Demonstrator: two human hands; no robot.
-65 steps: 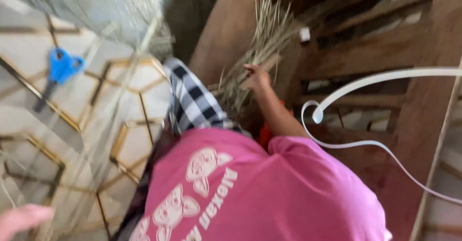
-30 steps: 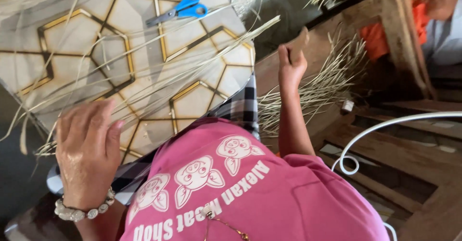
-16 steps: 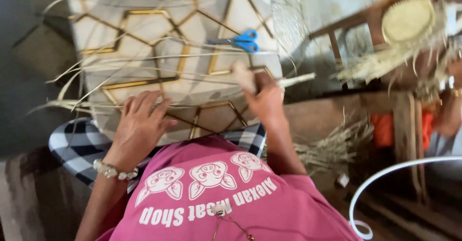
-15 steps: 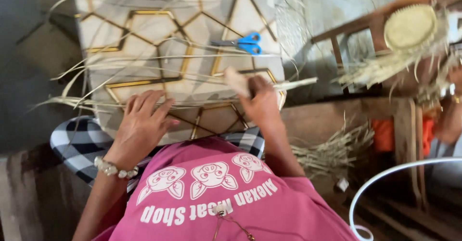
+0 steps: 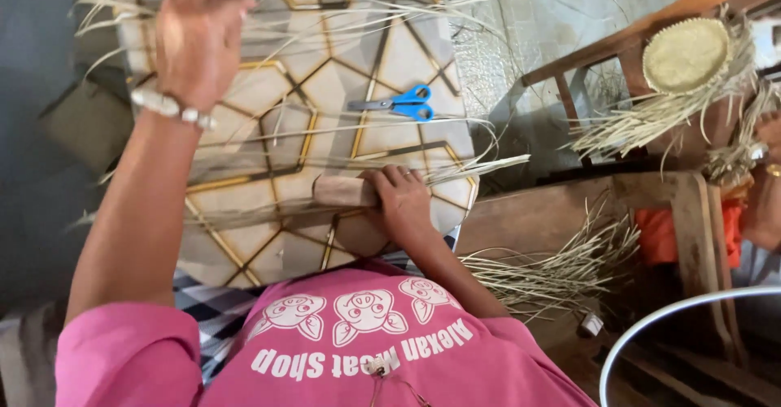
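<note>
A wooden block [image 5: 346, 190] is grasped by the right hand [image 5: 404, 204] just below the scissors [image 5: 396, 104] on the tabletop [image 5: 407, 49]. Straw strands [image 5: 268, 134] are clenched in the raised left hand [image 5: 195, 37], up-left of the scissors.

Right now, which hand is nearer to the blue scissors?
Right. The right hand presses a wooden block just below the blue scissors; the left hand is raised far to their left.

A board patterned with gold-lined beige hexagons [image 5: 407, 57] serves as the counter. Beside it stands brown wooden furniture [image 5: 651, 204] (worn, dusty), over a dark grey floor [image 5: 32, 155] in daylight.
</note>
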